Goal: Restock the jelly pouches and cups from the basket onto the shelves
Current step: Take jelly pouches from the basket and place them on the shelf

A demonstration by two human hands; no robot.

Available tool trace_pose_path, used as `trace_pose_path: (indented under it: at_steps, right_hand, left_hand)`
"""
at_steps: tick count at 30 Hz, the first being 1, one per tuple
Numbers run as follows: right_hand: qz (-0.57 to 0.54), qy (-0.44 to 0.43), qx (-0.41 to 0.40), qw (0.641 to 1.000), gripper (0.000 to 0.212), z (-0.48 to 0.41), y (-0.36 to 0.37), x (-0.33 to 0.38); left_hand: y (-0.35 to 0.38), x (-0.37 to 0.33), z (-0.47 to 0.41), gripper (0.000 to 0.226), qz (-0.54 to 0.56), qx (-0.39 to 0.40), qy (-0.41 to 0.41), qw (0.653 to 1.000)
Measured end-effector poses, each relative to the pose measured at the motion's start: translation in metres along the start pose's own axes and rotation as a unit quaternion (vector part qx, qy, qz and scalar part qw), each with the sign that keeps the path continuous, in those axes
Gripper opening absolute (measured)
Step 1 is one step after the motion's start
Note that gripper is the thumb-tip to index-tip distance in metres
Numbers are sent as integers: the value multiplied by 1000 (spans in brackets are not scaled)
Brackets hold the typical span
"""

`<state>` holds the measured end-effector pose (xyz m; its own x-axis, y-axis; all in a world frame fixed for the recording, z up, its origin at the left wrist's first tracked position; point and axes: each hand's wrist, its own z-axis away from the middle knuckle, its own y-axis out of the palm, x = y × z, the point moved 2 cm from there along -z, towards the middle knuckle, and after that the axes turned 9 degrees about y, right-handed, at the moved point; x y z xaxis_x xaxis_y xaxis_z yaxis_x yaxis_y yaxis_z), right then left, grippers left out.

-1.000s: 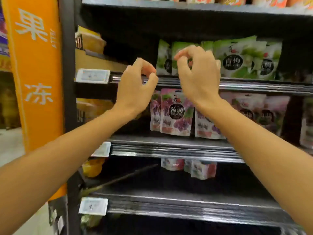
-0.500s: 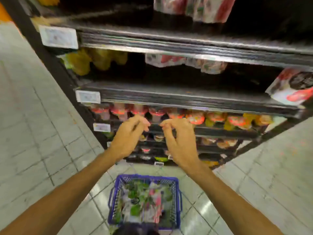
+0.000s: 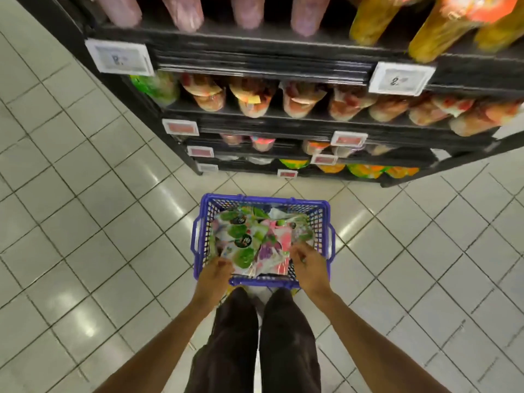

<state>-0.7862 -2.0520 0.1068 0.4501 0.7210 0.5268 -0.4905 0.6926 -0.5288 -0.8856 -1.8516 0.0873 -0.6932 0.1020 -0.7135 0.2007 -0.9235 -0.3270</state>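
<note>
A blue plastic basket (image 3: 265,198) stands on the floor by my feet, filled with several jelly pouches (image 3: 244,240) in green, pink and purple. Both my hands are down inside its near end. My left hand (image 3: 215,275) curls its fingers round the near corner of a green pouch. My right hand (image 3: 308,266) pinches the edge of a pink pouch (image 3: 283,239) at the right side. The black shelves (image 3: 255,62) in front hold rows of jelly cups (image 3: 251,102) and, lower down, more cups and bright packs.
White price tags (image 3: 120,56) stick out from the shelf edges. Tall pink and yellow packs (image 3: 371,18) fill the top visible shelf. Grey tiled floor (image 3: 85,222) lies to the left and right of the basket. My dark trouser legs (image 3: 255,336) stand just behind it.
My view has swung down from the upper pouch shelves to the floor. Both hands dropped from shelf height into the basket and closed on pouches.
</note>
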Motion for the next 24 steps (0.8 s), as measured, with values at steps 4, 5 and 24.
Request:
trace_pose_path:
  at_steps: [4, 5, 24]
  right_hand:
    - [41, 60, 27, 997, 14, -39, 48, -54]
    - [50, 73, 36, 995, 16, -48, 60, -66]
    - [-12, 248, 165, 955, 63, -193, 248, -114]
  left_hand:
    - [10, 74, -29, 9, 35, -9, -110, 993]
    - [13, 90, -36, 11, 34, -14, -127, 991]
    - [57, 212, -170, 36, -194, -112, -126, 966]
